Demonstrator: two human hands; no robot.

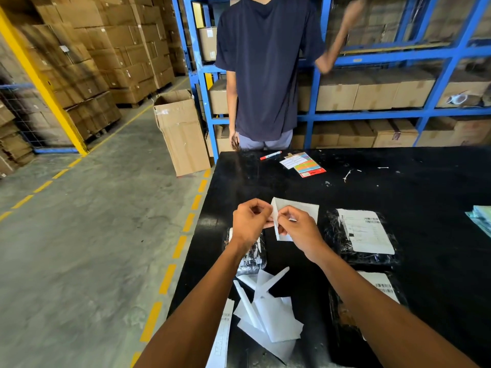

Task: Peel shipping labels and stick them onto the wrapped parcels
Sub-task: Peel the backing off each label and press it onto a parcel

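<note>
Left forearm hides most of one wrapped parcel point(253, 257). Standing person's raised arm point(342, 35) is motion-blurred. Label print point(365, 231) is too small to read.

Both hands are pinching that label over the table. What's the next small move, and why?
Probably finish pulling the label off its backing: the left hand and right hand both pinch it at one edge, apparently mid-peel. Then lower it onto the parcel under the left wrist, which seems to have no label on the part that shows, unlike the labelled parcel on the right.
</note>
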